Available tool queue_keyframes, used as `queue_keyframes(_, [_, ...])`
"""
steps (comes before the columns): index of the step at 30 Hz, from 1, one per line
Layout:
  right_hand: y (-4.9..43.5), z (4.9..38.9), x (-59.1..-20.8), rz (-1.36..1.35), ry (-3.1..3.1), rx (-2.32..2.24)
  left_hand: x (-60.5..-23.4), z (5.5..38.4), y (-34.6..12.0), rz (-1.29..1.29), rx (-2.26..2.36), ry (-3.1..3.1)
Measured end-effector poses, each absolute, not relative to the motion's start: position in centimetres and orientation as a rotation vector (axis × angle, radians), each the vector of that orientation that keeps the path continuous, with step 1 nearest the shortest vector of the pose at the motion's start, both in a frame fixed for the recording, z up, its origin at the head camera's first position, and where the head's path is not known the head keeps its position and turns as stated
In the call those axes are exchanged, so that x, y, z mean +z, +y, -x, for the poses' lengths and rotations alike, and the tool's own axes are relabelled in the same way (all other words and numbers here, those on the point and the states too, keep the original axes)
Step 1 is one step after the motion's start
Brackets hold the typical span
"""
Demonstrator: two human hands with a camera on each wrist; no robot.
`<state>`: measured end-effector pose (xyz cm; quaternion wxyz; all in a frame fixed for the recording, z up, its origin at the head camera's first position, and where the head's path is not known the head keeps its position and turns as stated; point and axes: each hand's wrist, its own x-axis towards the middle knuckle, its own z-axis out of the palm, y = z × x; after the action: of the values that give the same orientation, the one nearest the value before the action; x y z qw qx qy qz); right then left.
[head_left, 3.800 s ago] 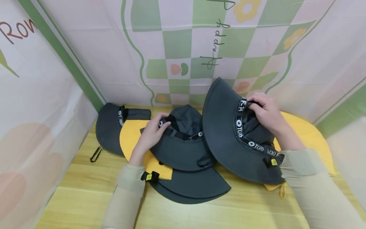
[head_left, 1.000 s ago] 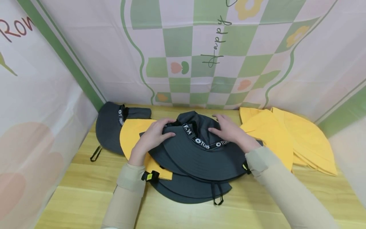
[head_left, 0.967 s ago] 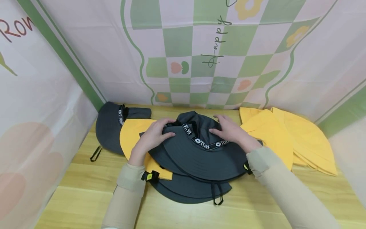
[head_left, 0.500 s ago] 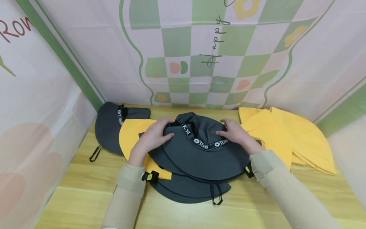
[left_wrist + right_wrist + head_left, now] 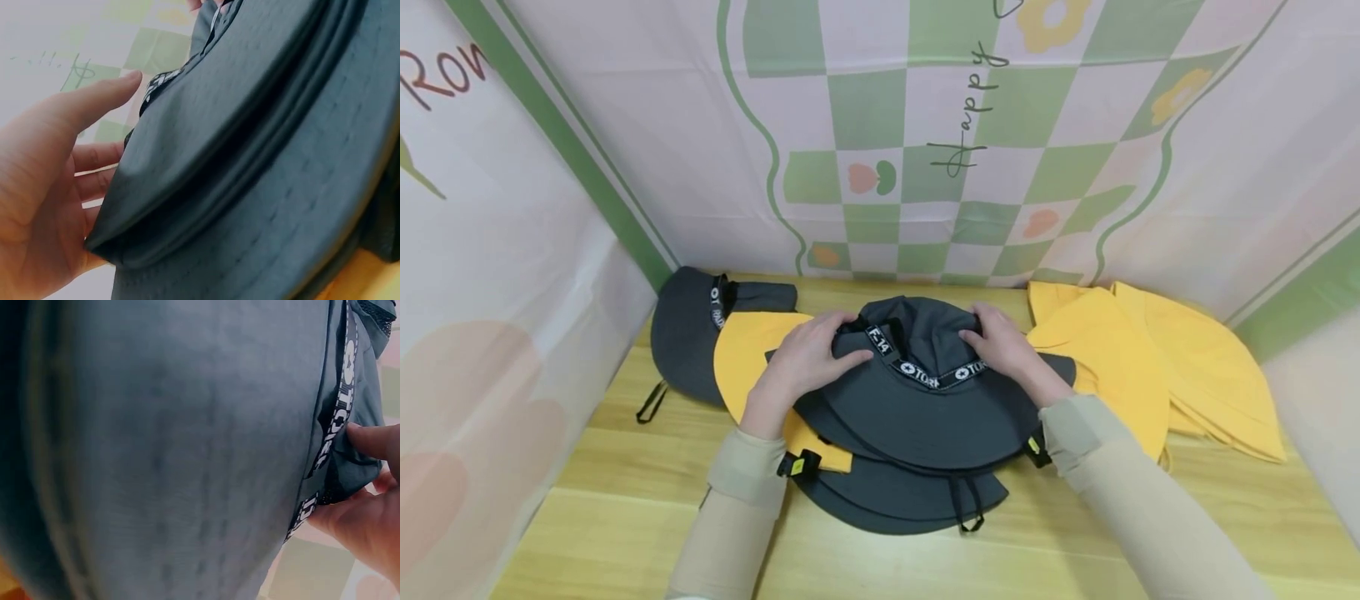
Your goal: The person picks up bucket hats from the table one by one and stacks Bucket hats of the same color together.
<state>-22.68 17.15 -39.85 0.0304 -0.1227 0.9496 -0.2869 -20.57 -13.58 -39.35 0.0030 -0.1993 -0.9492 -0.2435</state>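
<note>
A dark grey wide-brimmed sun hat (image 5: 940,429), with a black lettered band inside, lies uppermost on a pile of similar dark hats (image 5: 898,504) in the head view. At its left side is my left hand (image 5: 805,354); the left wrist view shows that thumb (image 5: 103,100) straight and apart from the brim, the other fingers beside the brim's edge. On the hat's right, my right hand (image 5: 1007,346) grips the soft crown. Its thumb (image 5: 369,439) presses on the crown beside the band in the right wrist view, while its other fingertips are partly hidden.
Yellow hats (image 5: 1195,358) overlap at the right of the wooden table (image 5: 625,517). Another dark hat (image 5: 685,342) lies at the left, by a yellow brim (image 5: 741,358) tucked under the pile. A printed cloth wall (image 5: 865,108) rises behind.
The right hand has brought the uppermost dark hat from the right onto the pile. In the last second, hat and right hand shifted slightly left, and that hand took hold of the crown.
</note>
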Motion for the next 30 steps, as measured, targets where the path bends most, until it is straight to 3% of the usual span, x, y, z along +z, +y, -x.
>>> queue_keyframes(30, [15.1, 23.0, -41.1, 0.439, 2.937, -1.261, -40.1, 20.4, -11.8, 0.408, -0.557, -2.864])
